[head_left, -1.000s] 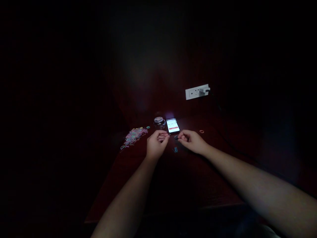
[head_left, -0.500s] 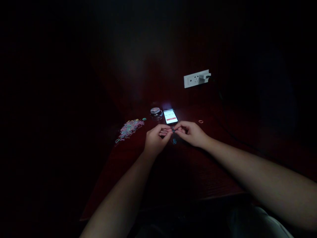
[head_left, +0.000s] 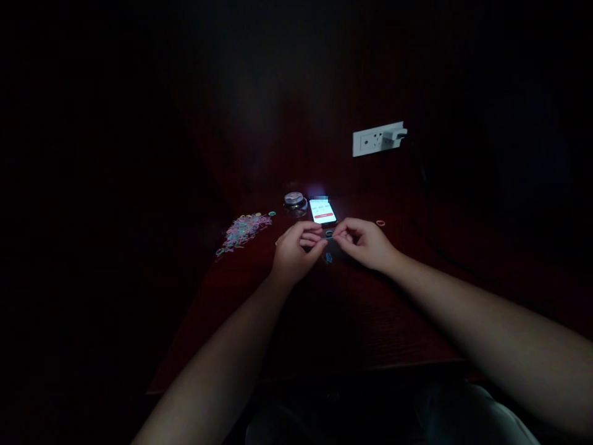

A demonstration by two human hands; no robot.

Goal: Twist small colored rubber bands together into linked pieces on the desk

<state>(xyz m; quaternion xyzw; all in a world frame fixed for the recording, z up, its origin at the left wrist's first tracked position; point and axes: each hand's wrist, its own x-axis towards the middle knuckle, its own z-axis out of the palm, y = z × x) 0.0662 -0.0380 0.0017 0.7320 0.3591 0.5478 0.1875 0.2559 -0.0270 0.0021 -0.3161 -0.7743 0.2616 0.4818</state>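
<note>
My left hand [head_left: 301, 248] and my right hand [head_left: 364, 243] face each other over the dark red table, both closed at the fingertips. Between them runs a thin bluish rubber band [head_left: 330, 238], pinched at either end. A small dark ring [head_left: 329, 233] shows just beyond that strand; whether the two are joined I cannot tell. Below the fingertips a small blue looped piece [head_left: 328, 258] lies on the table. Past my left hand is a loose heap of multicoloured rubber bands [head_left: 243, 232].
A lidded clear jar [head_left: 295, 205] stands beside a lit phone [head_left: 323, 211] behind my hands. One orange band [head_left: 380, 223] lies to the right, a green one [head_left: 272, 213] near the heap. A wall socket [head_left: 377, 139] holds a plug with a dark cable. The surroundings are very dark.
My fingertips have drawn slightly apart, and the strand between them now shows. The whole view has shifted a little.
</note>
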